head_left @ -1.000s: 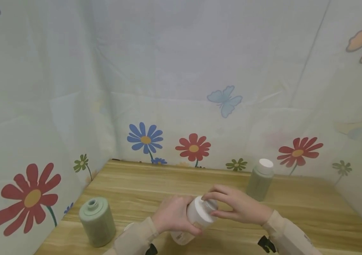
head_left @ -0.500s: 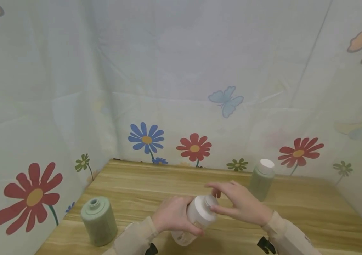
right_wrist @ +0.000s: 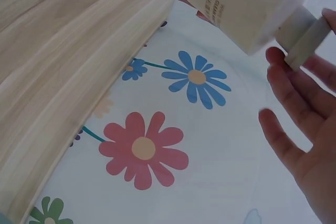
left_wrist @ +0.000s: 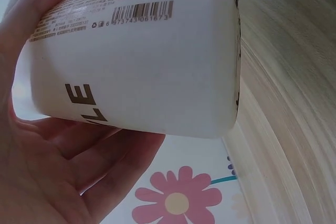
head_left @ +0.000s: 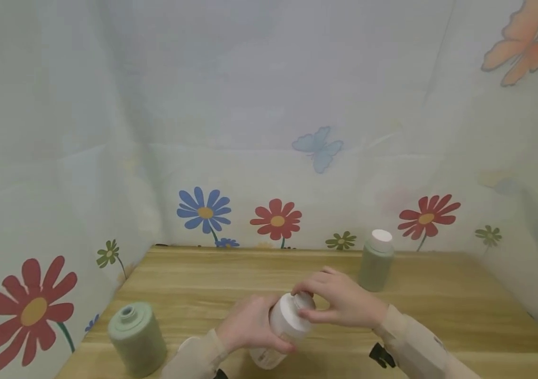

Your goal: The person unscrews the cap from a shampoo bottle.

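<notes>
My left hand [head_left: 250, 323] grips a white plastic bottle [left_wrist: 157, 72] round its body, tilted with its top leaning up to the right above the table. Printed text and a barcode show on its side in the left wrist view. At the bottle's top end sits a pale cap [right_wrist: 304, 40], which the thumb and fingertips of my right hand [head_left: 345, 300] pinch from both sides. In the right wrist view the other fingers of that hand are spread beside the bottle's neck.
A green bottle [head_left: 137, 339] with an uncapped narrow neck stands at the left of the wooden table [head_left: 231, 268]. Another green bottle [head_left: 375, 266] with a white cap stands behind my right hand. A white round edge [head_left: 187, 343] shows beside my left sleeve. Flower-printed cloth encloses the table.
Half a second ago the right fingers were lifted partly off the cap; now they are back round it. The left hand keeps its grip. The head view has shifted slightly.
</notes>
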A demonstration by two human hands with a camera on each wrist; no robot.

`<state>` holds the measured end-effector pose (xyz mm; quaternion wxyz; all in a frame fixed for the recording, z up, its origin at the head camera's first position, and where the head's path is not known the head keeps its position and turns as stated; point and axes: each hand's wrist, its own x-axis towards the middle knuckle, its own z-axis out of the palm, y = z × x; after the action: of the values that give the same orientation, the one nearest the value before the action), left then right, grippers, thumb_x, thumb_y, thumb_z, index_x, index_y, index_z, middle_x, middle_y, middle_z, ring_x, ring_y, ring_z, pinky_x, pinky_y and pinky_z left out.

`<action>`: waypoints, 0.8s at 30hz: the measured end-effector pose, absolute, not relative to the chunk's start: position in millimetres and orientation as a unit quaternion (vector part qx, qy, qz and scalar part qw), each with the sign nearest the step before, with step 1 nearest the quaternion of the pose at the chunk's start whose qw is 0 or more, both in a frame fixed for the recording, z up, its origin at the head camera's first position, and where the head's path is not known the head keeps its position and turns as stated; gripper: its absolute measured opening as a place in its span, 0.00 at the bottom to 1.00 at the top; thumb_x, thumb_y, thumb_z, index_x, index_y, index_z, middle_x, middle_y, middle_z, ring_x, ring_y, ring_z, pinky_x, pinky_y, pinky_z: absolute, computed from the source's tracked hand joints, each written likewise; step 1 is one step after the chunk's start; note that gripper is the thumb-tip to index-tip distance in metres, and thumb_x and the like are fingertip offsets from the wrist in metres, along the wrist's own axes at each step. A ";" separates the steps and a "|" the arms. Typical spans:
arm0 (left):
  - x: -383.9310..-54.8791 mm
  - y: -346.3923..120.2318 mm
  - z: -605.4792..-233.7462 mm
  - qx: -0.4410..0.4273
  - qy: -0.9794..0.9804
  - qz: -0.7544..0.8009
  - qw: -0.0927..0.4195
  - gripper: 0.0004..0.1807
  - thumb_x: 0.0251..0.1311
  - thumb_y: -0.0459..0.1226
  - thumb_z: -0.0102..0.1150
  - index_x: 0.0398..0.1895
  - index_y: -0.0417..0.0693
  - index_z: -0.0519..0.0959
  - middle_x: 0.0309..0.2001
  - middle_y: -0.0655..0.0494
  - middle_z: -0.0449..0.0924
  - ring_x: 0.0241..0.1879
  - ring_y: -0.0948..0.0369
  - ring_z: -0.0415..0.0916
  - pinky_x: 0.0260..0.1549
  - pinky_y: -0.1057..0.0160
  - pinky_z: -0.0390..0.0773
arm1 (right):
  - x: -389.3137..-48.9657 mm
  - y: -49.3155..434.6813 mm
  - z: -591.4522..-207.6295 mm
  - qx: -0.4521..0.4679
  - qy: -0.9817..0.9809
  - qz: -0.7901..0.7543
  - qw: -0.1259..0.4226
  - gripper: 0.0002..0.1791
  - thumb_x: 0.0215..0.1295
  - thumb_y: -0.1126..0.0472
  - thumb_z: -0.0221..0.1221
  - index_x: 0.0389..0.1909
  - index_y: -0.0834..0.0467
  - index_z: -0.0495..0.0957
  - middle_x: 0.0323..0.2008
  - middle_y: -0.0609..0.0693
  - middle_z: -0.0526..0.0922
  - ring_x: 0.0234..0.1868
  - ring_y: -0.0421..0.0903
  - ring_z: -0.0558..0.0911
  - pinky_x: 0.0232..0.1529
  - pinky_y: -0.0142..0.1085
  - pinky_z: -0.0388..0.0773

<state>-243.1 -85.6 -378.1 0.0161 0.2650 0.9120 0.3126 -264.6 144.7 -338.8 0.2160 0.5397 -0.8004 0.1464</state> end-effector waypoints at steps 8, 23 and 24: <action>-240.9 -88.1 -381.3 0.270 0.916 0.296 0.007 0.30 0.29 0.58 0.77 0.39 0.60 0.79 0.32 0.70 0.81 0.27 0.74 0.72 0.26 0.71 0.72 | -266.0 149.6 -333.9 0.608 -0.765 0.117 0.177 0.18 0.64 0.50 0.61 0.54 0.48 0.76 0.50 0.41 0.82 0.50 0.39 0.79 0.52 0.35 0.76; -238.4 -92.6 -379.3 0.270 0.911 0.309 0.030 0.32 0.32 0.57 0.77 0.43 0.58 0.78 0.35 0.69 0.82 0.30 0.74 0.74 0.28 0.70 0.73 | -261.9 146.4 -333.1 0.523 -0.828 0.144 0.142 0.24 0.66 0.40 0.56 0.58 0.48 0.74 0.48 0.39 0.83 0.45 0.37 0.81 0.44 0.33 0.78; -237.8 -92.6 -379.4 0.270 0.912 0.308 0.030 0.31 0.32 0.57 0.77 0.43 0.58 0.78 0.35 0.69 0.82 0.29 0.74 0.74 0.28 0.70 0.73 | -261.9 146.0 -333.6 0.511 -0.835 0.150 0.136 0.23 0.65 0.40 0.56 0.56 0.47 0.75 0.45 0.38 0.83 0.42 0.36 0.81 0.40 0.31 0.77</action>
<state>-237.8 -92.6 -379.4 0.0302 0.2703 0.9117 0.3079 -261.9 146.0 -333.6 0.1363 0.5114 -0.8352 0.1496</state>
